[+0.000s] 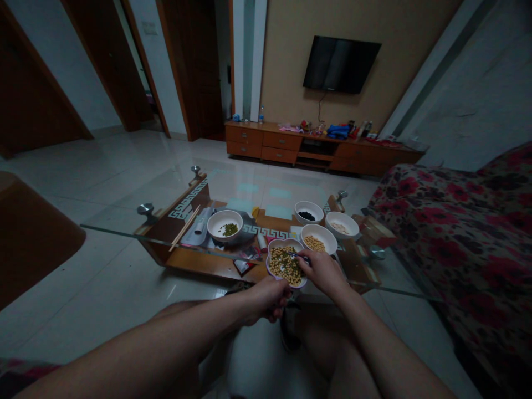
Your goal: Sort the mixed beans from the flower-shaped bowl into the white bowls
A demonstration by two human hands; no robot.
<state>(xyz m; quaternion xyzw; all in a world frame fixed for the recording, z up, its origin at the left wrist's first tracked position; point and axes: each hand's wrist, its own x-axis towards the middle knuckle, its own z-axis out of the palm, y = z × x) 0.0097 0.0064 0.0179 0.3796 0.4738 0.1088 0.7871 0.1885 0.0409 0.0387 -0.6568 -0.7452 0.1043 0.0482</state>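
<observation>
My left hand is closed at the near rim of a flower-shaped bowl with a purplish edge, just in front of the glass table. Yellow soybeans and small green beans lie mixed inside it. A slim dark tool, too small to name surely, is pinched in my right hand; its tip reaches over the beans. Beyond that hand stands a white bowl of soybeans. Another white bowl, with green beans, sits to the left.
Farther back are a bowl of black beans and a bowl of pale beans. Wooden chopsticks lie across the left side of the glass table. A flowered sofa is at the right, a brown seat at the left.
</observation>
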